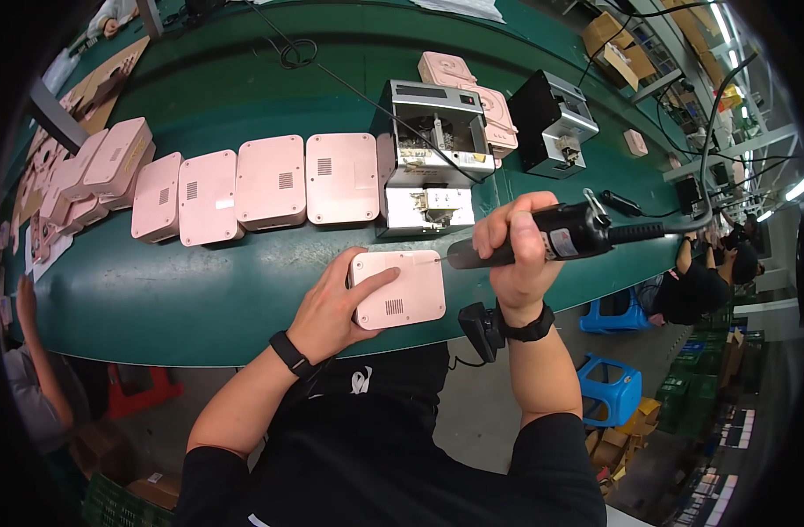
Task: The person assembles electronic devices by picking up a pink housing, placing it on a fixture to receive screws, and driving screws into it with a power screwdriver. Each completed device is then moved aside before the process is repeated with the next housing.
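Observation:
A pink plastic box with a small vent grille lies near the bench's front edge. Its left side is gripped by my left hand, the thumb below and the index finger stretched across the top face. My right hand is wrapped round a black electric screwdriver, held nearly level, its cord running off to the right. The thin bit points left and meets the box at its far right corner; whether it sits in a screw hole I cannot tell.
Behind stands a screw feeder, with a second feeder to its right. A row of pink boxes stretches left along the green bench. More pink housings sit behind the feeder. Blue stools stand right; other people work nearby.

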The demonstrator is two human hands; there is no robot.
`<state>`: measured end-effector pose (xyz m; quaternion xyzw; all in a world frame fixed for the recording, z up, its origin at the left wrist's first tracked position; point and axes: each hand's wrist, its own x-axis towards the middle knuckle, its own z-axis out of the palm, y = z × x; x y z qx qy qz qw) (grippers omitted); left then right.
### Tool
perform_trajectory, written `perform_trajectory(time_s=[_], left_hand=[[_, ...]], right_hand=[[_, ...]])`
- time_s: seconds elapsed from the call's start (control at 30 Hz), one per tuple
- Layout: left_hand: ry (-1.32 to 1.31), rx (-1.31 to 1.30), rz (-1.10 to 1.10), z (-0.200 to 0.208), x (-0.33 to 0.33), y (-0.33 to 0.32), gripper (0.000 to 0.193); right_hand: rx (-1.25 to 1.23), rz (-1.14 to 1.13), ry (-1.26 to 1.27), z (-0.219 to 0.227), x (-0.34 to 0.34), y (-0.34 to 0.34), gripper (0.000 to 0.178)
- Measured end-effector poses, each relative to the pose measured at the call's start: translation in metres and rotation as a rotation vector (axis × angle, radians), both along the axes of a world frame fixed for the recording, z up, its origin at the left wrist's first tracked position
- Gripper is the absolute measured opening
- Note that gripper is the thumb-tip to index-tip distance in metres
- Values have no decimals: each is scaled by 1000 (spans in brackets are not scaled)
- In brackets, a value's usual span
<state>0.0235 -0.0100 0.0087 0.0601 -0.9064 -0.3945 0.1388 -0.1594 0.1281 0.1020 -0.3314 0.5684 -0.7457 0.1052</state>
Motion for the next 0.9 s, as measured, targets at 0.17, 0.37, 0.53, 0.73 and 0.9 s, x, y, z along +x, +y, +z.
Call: perform_trajectory(time_s=[0.17, 0.37, 0.53, 0.73, 0.9], left_hand=[[20, 4, -1, 0, -2, 3, 78], [30, 16, 1, -3, -11, 7, 80], [33, 19, 2, -5, -12, 7, 80], [33, 25, 0, -4, -13, 5, 79], [40, 8, 0, -5, -12, 7, 78]], right_hand=[[-30, -17, 15, 17, 0, -7, 14], [-125, -26, 46, 39, -16, -28, 15], [-66, 6, 5, 35, -17, -27, 17], [-99, 77, -64, 34, 7, -21, 17], [-61, 54, -64, 17, 6, -27, 18]])
